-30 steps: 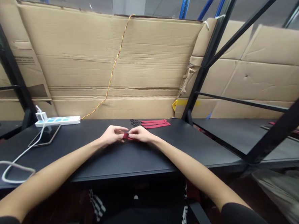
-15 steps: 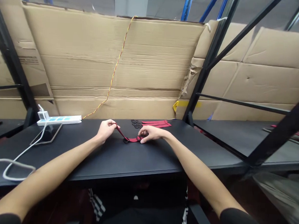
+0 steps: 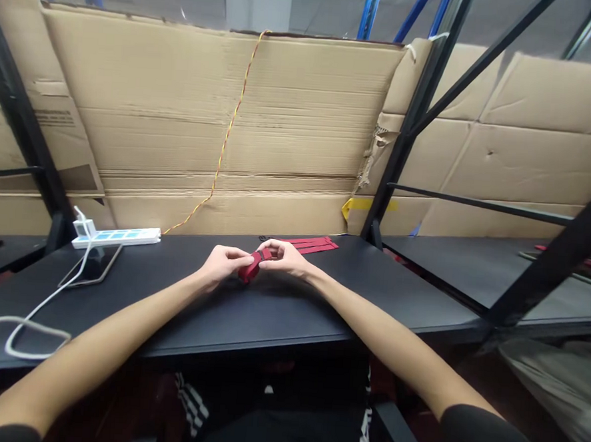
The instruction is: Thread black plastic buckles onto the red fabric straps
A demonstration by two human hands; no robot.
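Note:
Between my two hands a red webbing strap [image 3: 249, 271] is bent into a loop just above the black tabletop [image 3: 269, 319]. My left hand [image 3: 221, 266] pinches one part of the strap between thumb and fingers. On the other side, my right hand [image 3: 287, 258] grips it near a dark buckle [image 3: 264, 253], which the fingers partly cover. Behind my right hand lie several flat red straps [image 3: 319, 244]. A bit of the black buckles [image 3: 263, 238] shows beside them, mostly hidden by that hand.
At the back left is a white power strip [image 3: 124, 236] with a plugged-in charger. Its white cable [image 3: 55, 300] crosses a phone-like device [image 3: 95, 265] and curls at the left. A cardboard wall [image 3: 207, 109] closes the back; a black metal post [image 3: 405, 134] rises at right.
My left hand has moved right, bringing its end of the strap to my right hand. The strap, stretched out before, is now folded into a loop. My right hand is slightly higher.

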